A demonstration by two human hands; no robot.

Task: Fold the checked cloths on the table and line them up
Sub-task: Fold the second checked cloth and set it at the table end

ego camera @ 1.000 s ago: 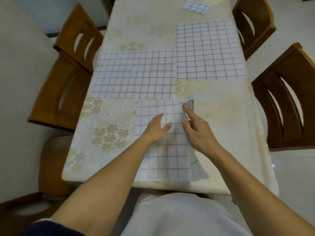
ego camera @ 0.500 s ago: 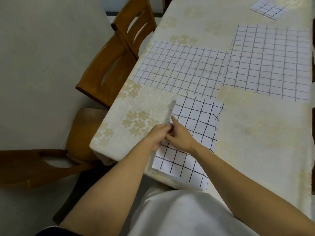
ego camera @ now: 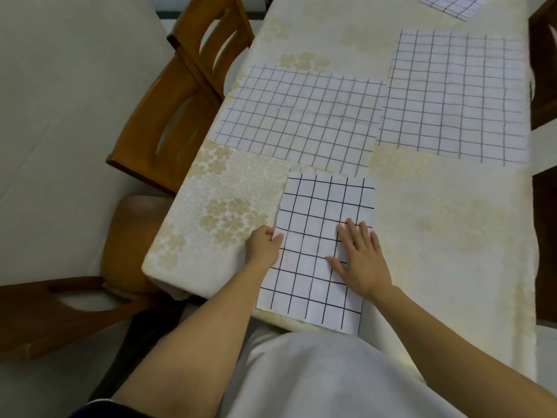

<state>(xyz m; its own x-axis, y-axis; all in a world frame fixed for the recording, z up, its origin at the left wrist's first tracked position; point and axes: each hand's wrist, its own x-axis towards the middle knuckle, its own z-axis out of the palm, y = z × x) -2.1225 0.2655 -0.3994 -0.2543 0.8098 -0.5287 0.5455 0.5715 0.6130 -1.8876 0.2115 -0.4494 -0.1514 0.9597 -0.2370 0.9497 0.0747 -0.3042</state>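
A white cloth with a dark check, folded in half (ego camera: 319, 224), lies at the near table edge. My left hand (ego camera: 263, 245) pinches its left edge with the fingertips. Flat on the cloth's right half rests my right hand (ego camera: 360, 262), fingers spread, palm down. Two unfolded checked cloths lie further back: one in the middle (ego camera: 301, 116) and one at the right (ego camera: 455, 95). A small folded checked cloth (ego camera: 452, 4) sits at the far top edge of the view.
The table wears a cream flowered tablecloth (ego camera: 229, 212). Wooden chairs stand along the left side (ego camera: 168, 116) and at the right edge (ego camera: 542, 86). A round wooden stool (ego camera: 129, 236) is at the near left corner.
The near cloth's right half has been brought over to the left, so it now lies folded and narrower. My right hand went from pinching the edge to pressing flat on the cloth.
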